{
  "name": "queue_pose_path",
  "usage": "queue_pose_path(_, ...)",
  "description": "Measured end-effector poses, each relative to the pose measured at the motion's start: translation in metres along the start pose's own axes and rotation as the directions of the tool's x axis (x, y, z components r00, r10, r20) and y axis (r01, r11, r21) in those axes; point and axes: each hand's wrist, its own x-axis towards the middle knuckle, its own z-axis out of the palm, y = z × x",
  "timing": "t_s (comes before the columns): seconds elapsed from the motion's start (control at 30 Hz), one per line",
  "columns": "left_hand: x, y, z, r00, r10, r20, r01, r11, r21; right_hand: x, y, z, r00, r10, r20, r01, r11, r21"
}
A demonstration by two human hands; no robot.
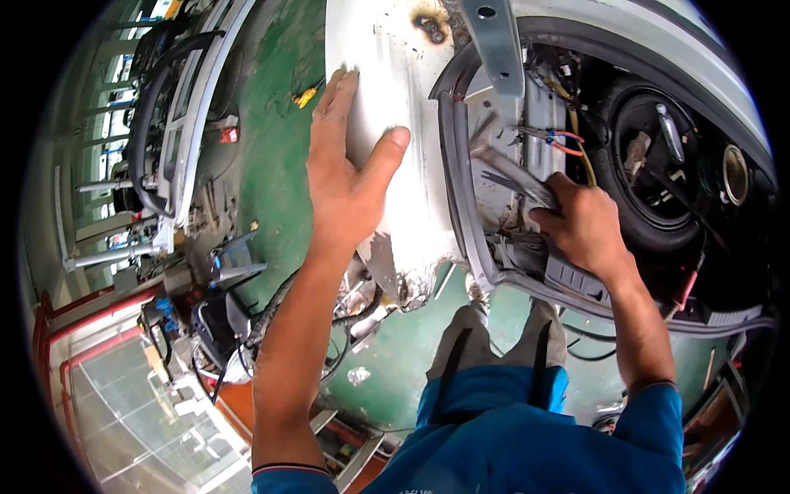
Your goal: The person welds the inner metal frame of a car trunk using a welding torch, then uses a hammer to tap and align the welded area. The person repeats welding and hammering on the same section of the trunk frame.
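My left hand (350,169) lies on the white car body panel (395,90), its thumb stretched away from the fingers and nothing in its grasp. The fingers reach over the panel's left edge. My right hand (580,218) is closed round the handle of a hammer (518,174) over the opening at the car's rear. The hammer's head points up and left, close to the rubber-sealed edge (457,156). Beyond it lie pliers (564,142) with red and blue handles. A dark forked piece beside the hammer handle is partly hidden; I cannot make out its kind.
A grey metal bracket (496,49) juts over the panel from the top. To the right, a spare wheel (650,165) sits in the trunk, with loose parts in it. A yellow-handled tool (307,96) lies on the green floor (280,58). Car parts and cables crowd the left.
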Motion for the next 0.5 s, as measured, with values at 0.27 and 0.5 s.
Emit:
queue_pose_path(0.27, -0.012, -0.007, -0.005, 0.999, 0.045, -0.011, -0.045, 0.999, 0.002, -0.136, -0.006, 0.042, 0.832, 0.475, -0.287, -0.140, 0.681, 0.719)
queue_pose_path(0.5, -0.046, -0.014, -0.009, 0.986, 0.168, -0.012, -0.167, 0.984, 0.059, -0.198, -0.075, 0.102, 0.798, 0.591, -0.115, 0.069, 0.100, 0.993)
